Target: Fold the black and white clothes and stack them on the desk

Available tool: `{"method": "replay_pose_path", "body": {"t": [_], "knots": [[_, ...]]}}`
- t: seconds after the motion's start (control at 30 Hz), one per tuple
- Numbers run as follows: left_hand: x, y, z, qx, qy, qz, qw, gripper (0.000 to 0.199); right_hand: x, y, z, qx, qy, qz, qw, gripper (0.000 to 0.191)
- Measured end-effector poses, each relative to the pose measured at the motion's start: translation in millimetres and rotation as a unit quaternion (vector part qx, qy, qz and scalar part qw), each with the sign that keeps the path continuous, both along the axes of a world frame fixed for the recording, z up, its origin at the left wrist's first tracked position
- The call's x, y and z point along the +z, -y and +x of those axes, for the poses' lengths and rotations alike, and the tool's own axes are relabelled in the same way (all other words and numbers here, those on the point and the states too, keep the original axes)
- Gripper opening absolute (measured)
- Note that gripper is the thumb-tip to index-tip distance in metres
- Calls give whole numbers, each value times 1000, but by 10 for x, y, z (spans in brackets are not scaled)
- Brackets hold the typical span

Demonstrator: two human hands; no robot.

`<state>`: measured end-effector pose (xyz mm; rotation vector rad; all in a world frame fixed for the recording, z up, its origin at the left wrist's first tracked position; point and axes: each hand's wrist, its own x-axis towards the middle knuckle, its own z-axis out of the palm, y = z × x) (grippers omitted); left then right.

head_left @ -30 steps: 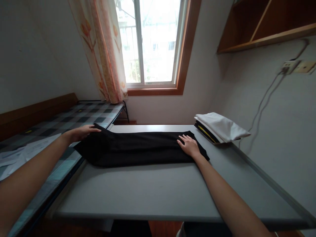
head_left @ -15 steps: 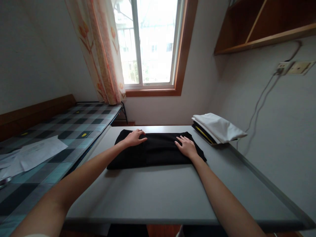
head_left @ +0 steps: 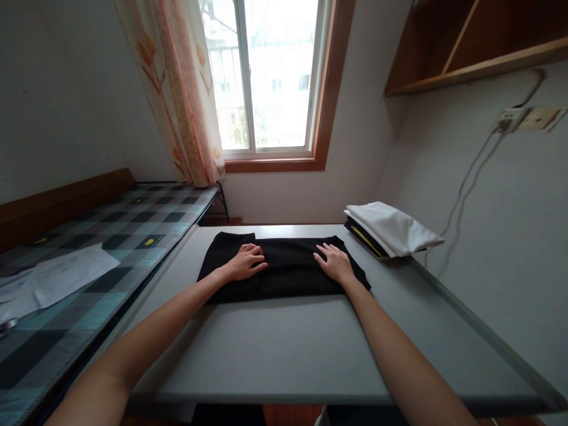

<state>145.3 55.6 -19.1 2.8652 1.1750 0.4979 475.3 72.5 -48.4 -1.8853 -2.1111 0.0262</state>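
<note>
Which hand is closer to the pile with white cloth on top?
Right. The right hand rests on the black cloth, left of the pile; the left hand is farther left on that cloth.

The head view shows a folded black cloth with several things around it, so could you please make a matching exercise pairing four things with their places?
Things:
1. folded black cloth
2. folded white cloth
3. white printed paper sheets
4. orange-and-cream floral curtain

Places:
A. beside the bright brown-framed window, hanging
B. on the grey-and-teal checked bedding
C. beneath the left hand and right hand
D. at the far right of the pale grey table, above darker layers

Pairs: 1-C, 2-D, 3-B, 4-A
</note>
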Motion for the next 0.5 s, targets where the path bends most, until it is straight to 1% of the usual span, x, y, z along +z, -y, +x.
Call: {"method": "replay_pose_path", "body": {"t": [0.2,0.3,0.37,0.43,0.47,0.5], "knots": [[24,0,47,4,-15,-59,998,57,2,3,-2,1,1,0,1000,53],[39,41,49,4,-8,-90,996,59,-19,-3,5,1,0,-2,1000,53],[46,68,43,6,8,-96,995,58,-18,2,11,1,0,6,1000,52],[66,56,-3,28,47,-78,995,52,16,28,0,-2,5,44,999,49],[86,25,-52,56,74,-59,994,47,48,55,-23,0,7,73,997,47],[115,-23,-122,99,103,-36,989,42,89,94,-63,7,7,101,995,45]]}}
